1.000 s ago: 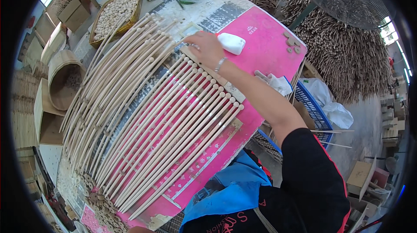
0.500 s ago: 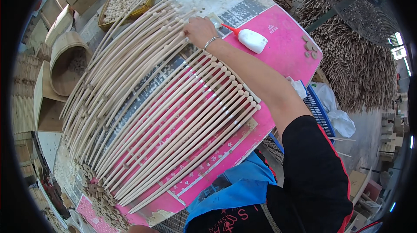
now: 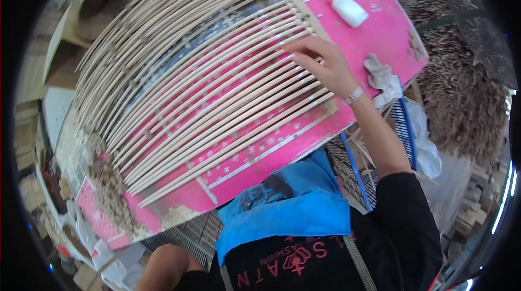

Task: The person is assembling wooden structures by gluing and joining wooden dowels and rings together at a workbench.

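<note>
My right hand (image 3: 324, 66) hovers over the right-hand ends of a row of long thin wooden sticks (image 3: 225, 112). Its thumb and fingers are stretched out and slightly apart, with nothing visible between them; whether they touch a stick cannot be told. Small round wooden knobs (image 3: 297, 16) cap the stick ends above the hand, while the hand hides others. Beyond this row lies a second group of sticks (image 3: 179, 11), carrying small wooden pieces along their length. My left arm (image 3: 169, 264) shows only in part at the lower edge, its hand out of view.
A white squeeze bottle (image 3: 350, 10) with a red nozzle lies on the pink table cover (image 3: 380, 30). A whitish cloth or glove (image 3: 380, 77) is by the right edge, above a blue basket (image 3: 402, 128). Small wooden rings (image 3: 111, 193) are heaped at the left. Bundled sticks (image 3: 461, 96) stand behind.
My right hand has come back from the knobs at the far group toward me, over the nearer row's ends. The view has shifted, so the tray of wooden balls is out of sight.
</note>
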`<state>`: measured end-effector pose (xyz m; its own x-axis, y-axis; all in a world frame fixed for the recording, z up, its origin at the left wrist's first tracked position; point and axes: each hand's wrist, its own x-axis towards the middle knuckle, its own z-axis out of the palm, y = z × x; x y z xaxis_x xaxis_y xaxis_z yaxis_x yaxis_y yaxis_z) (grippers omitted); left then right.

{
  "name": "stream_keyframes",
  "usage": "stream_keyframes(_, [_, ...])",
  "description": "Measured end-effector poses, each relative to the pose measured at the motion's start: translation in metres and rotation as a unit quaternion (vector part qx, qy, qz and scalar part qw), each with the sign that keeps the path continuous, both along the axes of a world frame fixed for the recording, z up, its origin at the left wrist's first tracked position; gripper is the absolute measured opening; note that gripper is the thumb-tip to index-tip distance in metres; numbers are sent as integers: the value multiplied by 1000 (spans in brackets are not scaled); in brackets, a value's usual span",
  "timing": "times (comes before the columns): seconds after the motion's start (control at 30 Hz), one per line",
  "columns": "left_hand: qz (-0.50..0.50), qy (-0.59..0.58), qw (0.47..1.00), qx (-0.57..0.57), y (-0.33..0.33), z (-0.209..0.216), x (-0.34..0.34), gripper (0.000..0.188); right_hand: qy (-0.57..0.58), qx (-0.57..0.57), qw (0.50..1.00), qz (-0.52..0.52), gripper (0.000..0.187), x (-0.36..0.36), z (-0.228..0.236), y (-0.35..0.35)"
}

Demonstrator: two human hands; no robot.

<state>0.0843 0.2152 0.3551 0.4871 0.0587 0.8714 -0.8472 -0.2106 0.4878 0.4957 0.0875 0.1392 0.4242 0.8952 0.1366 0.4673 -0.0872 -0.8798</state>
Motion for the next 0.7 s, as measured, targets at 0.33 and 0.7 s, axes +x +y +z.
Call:
stream_keyframes(0.33, [477,245,704,-465,32,-179,-84,32,261,-100,959,-47,22,-117,-37,-95])
stream_keyframes(0.7, [617,245,601,-445,34,-212,-177,41,-116,33,987,103,20,-177,-33,-40])
